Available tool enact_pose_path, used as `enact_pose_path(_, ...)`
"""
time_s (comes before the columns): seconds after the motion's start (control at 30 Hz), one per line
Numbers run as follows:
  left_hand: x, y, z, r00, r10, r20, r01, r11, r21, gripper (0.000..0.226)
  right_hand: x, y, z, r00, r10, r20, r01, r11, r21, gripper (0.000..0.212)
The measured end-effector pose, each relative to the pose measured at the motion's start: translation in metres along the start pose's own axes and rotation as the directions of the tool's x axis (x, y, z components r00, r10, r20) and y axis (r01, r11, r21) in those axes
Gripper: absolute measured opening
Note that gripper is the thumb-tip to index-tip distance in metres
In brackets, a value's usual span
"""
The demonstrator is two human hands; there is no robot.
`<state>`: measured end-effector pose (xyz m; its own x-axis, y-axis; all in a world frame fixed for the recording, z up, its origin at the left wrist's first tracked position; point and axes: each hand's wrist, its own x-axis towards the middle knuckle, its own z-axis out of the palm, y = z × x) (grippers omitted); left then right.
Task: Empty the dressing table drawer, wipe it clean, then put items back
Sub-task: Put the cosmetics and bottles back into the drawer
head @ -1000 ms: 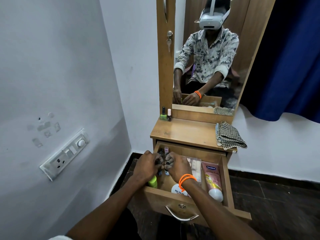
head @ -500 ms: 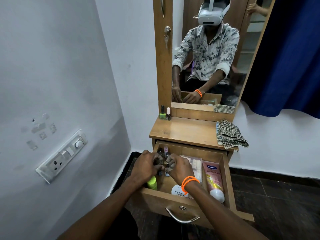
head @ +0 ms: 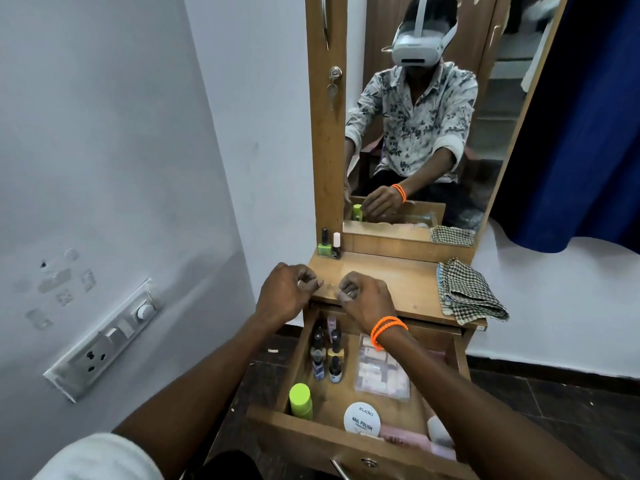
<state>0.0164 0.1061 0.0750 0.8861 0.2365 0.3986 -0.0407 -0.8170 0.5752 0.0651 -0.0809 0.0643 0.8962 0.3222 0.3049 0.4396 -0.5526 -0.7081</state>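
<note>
Several small nail-polish bottles (head: 327,355) stood upright in a tight cluster at the back-left of the open drawer (head: 311,441), caps up, long axes vertical. Mixed colours: dark, yellowish, pale blue, one lilac at the far end. In front of them, near the front-left corner, stood a green-capped bottle (head: 300,400), also upright. A round white tub (head: 362,419) marked NAIL POLISH lay flat against the front wall, w/ a pink tube (head: 408,436) beside it to the right, partly hidden under the forearm. A clear packet (head: 381,372) of pale pieces lay flat mid-drawer. So the drawer was far from empty, and emptying looked like the step in hand.

Both hands hovered above the front edge of the worktop (head: 398,282), i.e. up and beyond the cluster, which sat below and nearer the person, under the wrists. The left hand (head: 284,296) was a shade closer to the cluster and the green-capped bottle; the right hand (head: 363,303), w/ orange bands (head: 386,329) on the wrist, was over the packet side. Fingers on both were curled in, tips close together; whether they pinched anything small I couldn't tell, since nothing showed between them.

Further out: a green polish bottle (head: 324,245) and a white-capped one (head: 336,245) stood on the worktop's back-left, just beside each other. A checked cloth (head: 467,292) lay folded at the right edge, overhanging a bit, prob. for the wipe. The mirror (head: 415,133) rose behind.
</note>
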Motion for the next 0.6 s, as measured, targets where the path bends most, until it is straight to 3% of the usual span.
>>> enact_pose_path(0.17, 0.053, 0.005, 0.005, 0.998, 0.051, -0.043, -0.046, 0.992, 0.118, 0.034, 0.052, -0.006, -0.003, 0.997, 0.037, -0.063, -0.039, 0.998, -0.044, 0.005)
enact_pose_path(0.27, 0.078, 0.008, 0.007, 0.993, 0.117, 0.003, -0.115, 0.969, 0.217, 0.043, 0.078, -0.010, -0.004, 0.998, 0.053, -0.031, -0.056, 0.993, -0.108, 0.019)
enact_pose_path(0.37, 0.099, 0.011, 0.009, 0.985, 0.152, 0.085, -0.170, 0.946, 0.275, 0.050, 0.099, -0.015, -0.002, 1.000, -0.023, 0.015, 0.026, 0.980, -0.196, 0.034)
enact_pose_path(0.47, 0.119, 0.013, 0.010, 0.970, 0.170, 0.175, -0.217, 0.928, 0.303, 0.049, 0.114, -0.020, 0.001, 0.994, -0.082, 0.077, 0.098, 0.968, -0.231, 0.041)
enact_pose_path(0.6, 0.130, 0.009, 0.016, 0.961, 0.135, 0.243, -0.205, 0.935, 0.291, 0.033, 0.118, -0.021, 0.008, 0.991, -0.109, 0.083, 0.125, 0.966, -0.227, 0.033)
